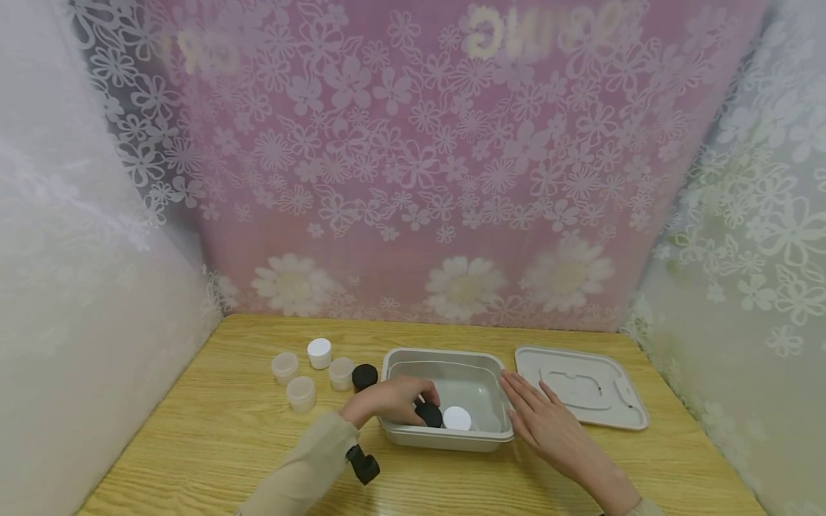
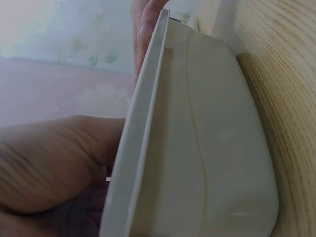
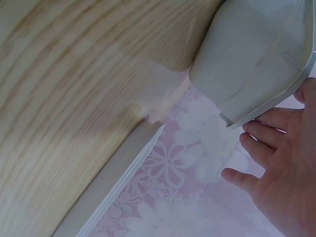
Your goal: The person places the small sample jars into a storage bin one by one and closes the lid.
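Observation:
A grey plastic box (image 1: 445, 438) stands uncovered on the table. My left hand (image 1: 401, 398) reaches over its left side and grips a small black round container (image 1: 429, 415) inside, near the front wall. Right beside that container sits a white round one (image 1: 457, 418). My right hand (image 1: 548, 430) rests against the box's right rim with its fingers straight, as the right wrist view shows at the box edge (image 3: 269, 106). In the left wrist view the box wall (image 2: 222, 133) hides the left fingertips and what they grip.
Left of the box stand another black round container (image 1: 365, 376), a white jar (image 1: 319, 352) and translucent jars (image 1: 300, 394). The box's pale lid (image 1: 581, 393) lies flat on the right. A flowered curtain (image 1: 413, 179) hangs behind the wooden table (image 1: 213, 444).

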The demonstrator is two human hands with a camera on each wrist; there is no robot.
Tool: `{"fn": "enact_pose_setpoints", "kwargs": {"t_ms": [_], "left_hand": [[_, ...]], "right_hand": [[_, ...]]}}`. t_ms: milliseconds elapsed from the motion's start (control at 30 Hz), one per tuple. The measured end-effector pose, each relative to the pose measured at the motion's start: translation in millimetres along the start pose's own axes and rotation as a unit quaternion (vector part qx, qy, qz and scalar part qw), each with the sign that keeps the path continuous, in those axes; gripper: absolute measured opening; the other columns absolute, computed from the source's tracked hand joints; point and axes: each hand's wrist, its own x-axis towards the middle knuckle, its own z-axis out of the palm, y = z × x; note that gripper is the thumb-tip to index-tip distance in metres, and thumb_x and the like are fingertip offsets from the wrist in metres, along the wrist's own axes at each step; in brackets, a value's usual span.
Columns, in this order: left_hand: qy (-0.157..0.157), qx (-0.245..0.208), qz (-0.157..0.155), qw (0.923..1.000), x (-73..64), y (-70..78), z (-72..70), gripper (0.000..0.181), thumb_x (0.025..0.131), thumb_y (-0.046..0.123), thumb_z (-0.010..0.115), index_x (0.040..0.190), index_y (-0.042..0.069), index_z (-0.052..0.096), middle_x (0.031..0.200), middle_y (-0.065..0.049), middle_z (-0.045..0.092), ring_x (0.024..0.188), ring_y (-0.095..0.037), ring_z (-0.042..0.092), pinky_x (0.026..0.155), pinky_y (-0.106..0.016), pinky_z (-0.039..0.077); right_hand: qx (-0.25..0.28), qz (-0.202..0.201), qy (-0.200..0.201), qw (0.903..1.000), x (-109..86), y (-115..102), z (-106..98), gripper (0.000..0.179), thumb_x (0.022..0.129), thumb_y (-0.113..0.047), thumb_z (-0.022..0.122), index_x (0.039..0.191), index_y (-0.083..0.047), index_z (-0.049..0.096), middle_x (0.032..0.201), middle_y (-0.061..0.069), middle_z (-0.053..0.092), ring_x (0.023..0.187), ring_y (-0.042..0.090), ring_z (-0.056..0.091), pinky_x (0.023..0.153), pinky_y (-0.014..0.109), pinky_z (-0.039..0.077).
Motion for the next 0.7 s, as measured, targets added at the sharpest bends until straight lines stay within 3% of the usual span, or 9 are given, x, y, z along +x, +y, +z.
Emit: {"fn": "enact_pose_setpoints", "kwargs": {"t_ms": [267,333,433,533,567,700], "left_hand": [[0.002,0.004,-0.003,1.0,3.0,-2.2,2.3,0.027,0.089,0.012,0.08,0.113,0.013,0.069,0.115,-0.002,0.07,0.105,-0.017,0.068,0.089,-0.022,0.055],[-0.002,-0.002,-0.005,1.0,3.4,-3.9,1.9,0.027,0.09,0.014,0.079,0.115,0.013,0.069,0.116,0.0,0.07,0.108,-0.016,0.067,0.09,-0.023,0.054],[0.003,-0.03,-0.003,0.9995,3.5,-7.3,0.4,0.028,0.093,0.02,0.077,0.118,0.012,0.069,0.118,-0.001,0.069,0.11,-0.017,0.066,0.092,-0.024,0.054],[0.033,-0.052,0.017,0.9979,3.6,-11.9,-1.7,0.026,0.097,0.023,0.071,0.12,0.009,0.07,0.117,-0.002,0.07,0.109,-0.016,0.066,0.091,-0.024,0.055],[0.047,-0.058,0.025,0.9969,3.5,-13.6,-2.4,0.025,0.099,0.024,0.069,0.119,0.009,0.07,0.116,-0.003,0.07,0.108,-0.016,0.067,0.09,-0.025,0.056],[0.11,-0.079,0.049,0.9896,0.3,-19.3,-6.5,0.024,0.103,0.024,0.062,0.12,0.008,0.07,0.114,-0.001,0.071,0.105,-0.015,0.067,0.089,-0.026,0.056]], "right_hand": [[-0.004,0.005,0.0,1.0,0.1,-1,0,0.053,0.097,-0.024,0.066,0.143,0.001,0.056,0.149,0.011,0.054,0.132,0.033,0.054,0.119,0.017,-0.014],[-0.004,0.006,-0.002,1.0,-0.4,-1,1,0.053,0.098,-0.025,0.064,0.144,0.0,0.055,0.149,0.011,0.054,0.133,0.032,0.053,0.123,0.021,-0.008],[-0.003,0.007,-0.002,1.0,-0.4,-1,1,0.053,0.098,-0.024,0.065,0.144,0.0,0.055,0.149,0.011,0.054,0.134,0.031,0.053,0.123,0.021,-0.007],[-0.006,0.004,0.001,1.0,-0.7,0,2,0.052,0.098,-0.025,0.064,0.144,0.0,0.055,0.149,0.011,0.054,0.134,0.03,0.054,0.123,0.02,-0.008],[-0.002,0.004,0.001,1.0,0.0,-1,1,0.053,0.097,-0.023,0.066,0.143,0.001,0.056,0.148,0.011,0.054,0.133,0.031,0.054,0.119,0.017,-0.014],[-0.005,0.003,0.002,1.0,-0.1,-1,1,0.053,0.097,-0.023,0.065,0.143,0.0,0.056,0.149,0.011,0.054,0.134,0.03,0.054,0.12,0.018,-0.012]]}}
